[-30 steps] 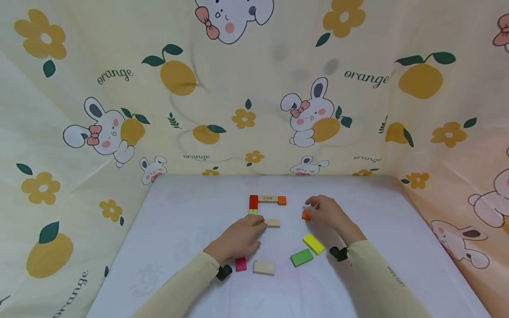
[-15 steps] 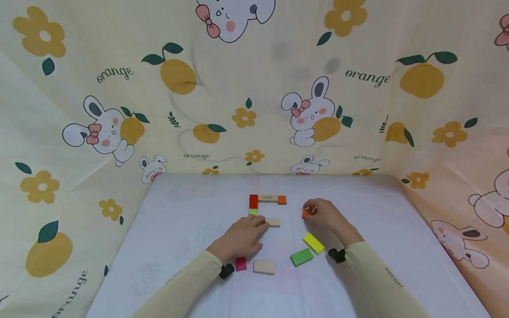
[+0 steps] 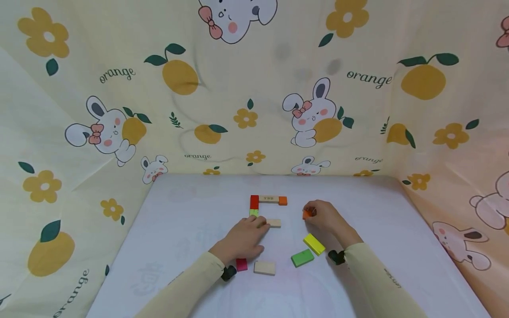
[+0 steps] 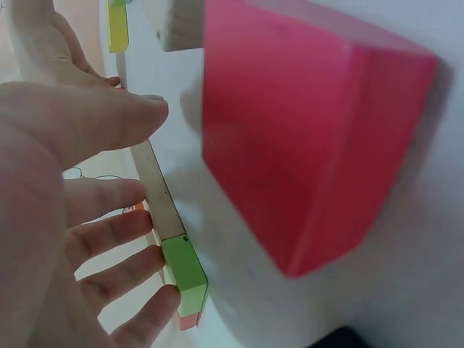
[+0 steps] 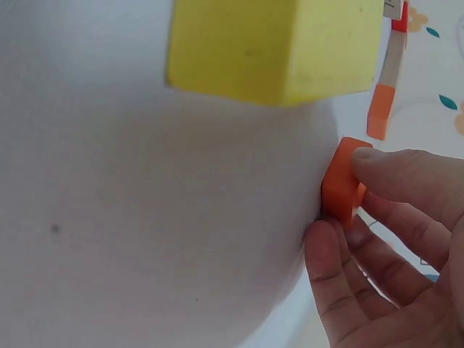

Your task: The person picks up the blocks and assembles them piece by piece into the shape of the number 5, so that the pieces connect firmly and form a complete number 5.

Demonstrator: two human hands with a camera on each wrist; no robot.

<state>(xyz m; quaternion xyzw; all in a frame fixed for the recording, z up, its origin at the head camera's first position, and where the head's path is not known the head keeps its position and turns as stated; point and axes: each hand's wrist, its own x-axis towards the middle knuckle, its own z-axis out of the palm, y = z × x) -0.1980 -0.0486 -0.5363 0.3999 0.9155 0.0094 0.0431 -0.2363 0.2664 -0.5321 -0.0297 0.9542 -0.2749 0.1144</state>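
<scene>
My right hand point(image 3: 328, 219) pinches a small orange block point(image 5: 344, 181) at the table surface, its thumb on one face and fingers behind. On the left, my left hand point(image 3: 241, 238) lies with its fingers extended, fingertips at a light green block point(image 4: 186, 270) and a plain wooden block point(image 4: 164, 199) joined end to end. Behind it, a red block point(image 3: 254, 202), a lettered wooden block point(image 3: 268, 199) and another orange block point(image 3: 282, 201) form a corner outline, whose lower side my left hand partly covers.
Loose on the near side lie a yellow block point(image 3: 314, 244), a green block point(image 3: 302, 258), a pale wooden block point(image 3: 264, 268) and a pink-red block point(image 3: 241, 264) beside my left wrist. A printed curtain point(image 3: 222, 106) stands around the white table point(image 3: 179, 265).
My right hand has closed its fingers around the orange block, which has stayed in place. My left hand has shifted slightly to the right along the blocks.
</scene>
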